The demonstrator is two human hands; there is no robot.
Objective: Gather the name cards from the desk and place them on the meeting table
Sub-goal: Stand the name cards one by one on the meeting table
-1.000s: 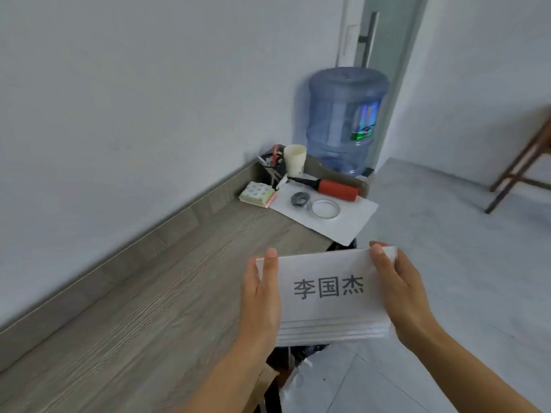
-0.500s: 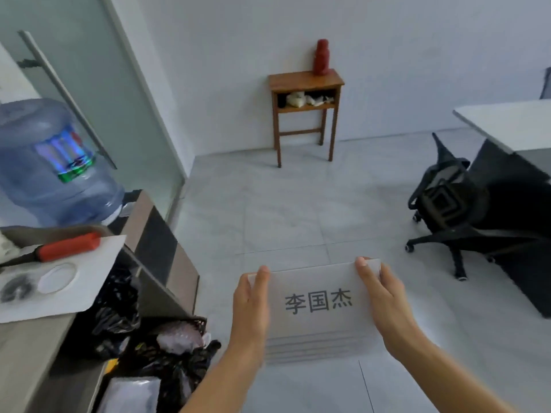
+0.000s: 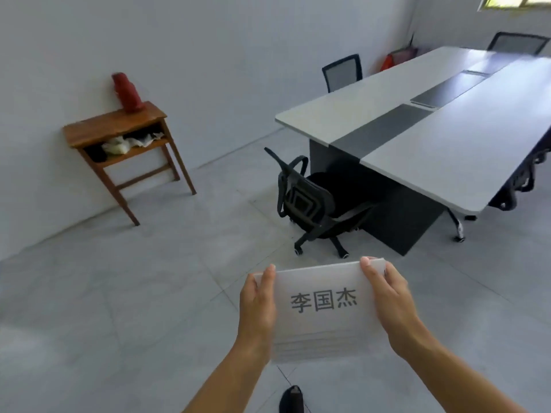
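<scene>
I hold a stack of white name cards in front of me over the floor, the top one printed with three dark characters. My left hand grips the stack's left edge and my right hand grips its right edge. The long white meeting table with a grey centre strip stands ahead on the right, a few steps away. The desk is out of view.
A black office chair is tipped against the table's near end, between me and the table. A small wooden side table with a red vase stands by the left wall. More chairs sit along the table. Grey tile floor lies ahead.
My view has swung right, away from the desk and water bottle, toward the meeting table. Both hands keep the same grip on the card stack.
</scene>
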